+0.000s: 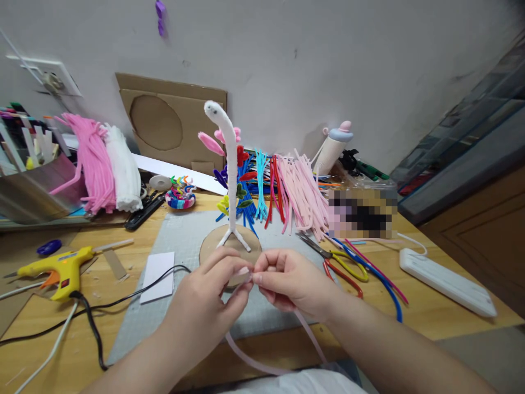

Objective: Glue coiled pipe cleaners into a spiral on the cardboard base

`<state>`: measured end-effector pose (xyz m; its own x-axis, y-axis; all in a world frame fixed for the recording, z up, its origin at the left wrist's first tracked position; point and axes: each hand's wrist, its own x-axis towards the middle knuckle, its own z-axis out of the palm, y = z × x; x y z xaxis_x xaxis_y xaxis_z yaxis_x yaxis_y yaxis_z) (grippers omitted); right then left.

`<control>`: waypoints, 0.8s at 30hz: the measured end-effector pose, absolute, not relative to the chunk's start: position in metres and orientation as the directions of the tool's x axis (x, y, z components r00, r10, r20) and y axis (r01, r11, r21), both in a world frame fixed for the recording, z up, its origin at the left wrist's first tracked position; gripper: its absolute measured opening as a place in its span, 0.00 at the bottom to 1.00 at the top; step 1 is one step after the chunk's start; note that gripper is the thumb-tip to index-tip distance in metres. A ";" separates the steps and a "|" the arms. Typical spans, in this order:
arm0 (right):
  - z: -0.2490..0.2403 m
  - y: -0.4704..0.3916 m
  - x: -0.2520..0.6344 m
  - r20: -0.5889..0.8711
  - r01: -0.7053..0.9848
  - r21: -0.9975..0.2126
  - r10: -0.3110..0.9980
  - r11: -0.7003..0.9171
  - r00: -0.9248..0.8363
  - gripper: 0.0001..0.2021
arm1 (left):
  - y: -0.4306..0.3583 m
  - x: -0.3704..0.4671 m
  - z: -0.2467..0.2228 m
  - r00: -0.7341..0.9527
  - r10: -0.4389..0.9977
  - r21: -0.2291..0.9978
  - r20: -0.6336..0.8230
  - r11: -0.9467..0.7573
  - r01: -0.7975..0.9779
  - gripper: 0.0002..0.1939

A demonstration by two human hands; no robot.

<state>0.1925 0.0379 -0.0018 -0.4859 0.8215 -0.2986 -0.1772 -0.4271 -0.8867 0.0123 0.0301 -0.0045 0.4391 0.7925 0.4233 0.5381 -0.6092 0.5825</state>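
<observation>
My left hand (209,295) and my right hand (293,279) meet at the fingertips, both closed in a pinch. Between them is a pale pink pipe cleaner (250,362); its long part hangs below in a loop, and the pinched bit is mostly hidden by my fingers. Just behind my hands stands a tall white fuzzy stem (232,180) with a bent top and splayed feet on a round cardboard base (209,249). Small pink, red, purple, green and yellow fuzzy shapes show around the stem.
A yellow glue gun (74,268) with cables lies left, near a white card (158,277) on the grey mat (184,230). Scissors (328,254) and a white power strip (447,282) lie right. Pipe-cleaner bundles (301,191) and a bottle (332,150) are behind.
</observation>
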 end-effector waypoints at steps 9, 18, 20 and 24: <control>-0.001 0.037 0.193 -0.310 -0.121 -0.902 0.819 -0.413 -0.483 0.17 | 0.031 0.008 -0.005 0.472 0.761 0.561 0.446 -0.648 0.515 0.06; -0.006 0.027 0.192 -0.387 0.023 -0.900 0.774 -0.435 -0.500 0.17 | 0.026 0.004 -0.008 0.600 0.665 0.353 0.444 -0.746 0.565 0.09; -0.009 0.023 0.191 -0.399 0.028 -0.896 0.777 -0.443 -0.486 0.17 | 0.023 0.004 -0.008 0.630 0.633 0.285 0.450 -0.771 0.570 0.09; -0.015 0.021 0.194 -0.430 -0.031 -0.858 0.750 -0.513 -0.504 0.15 | 0.019 0.004 -0.010 0.647 0.575 0.200 0.500 -0.804 0.561 0.09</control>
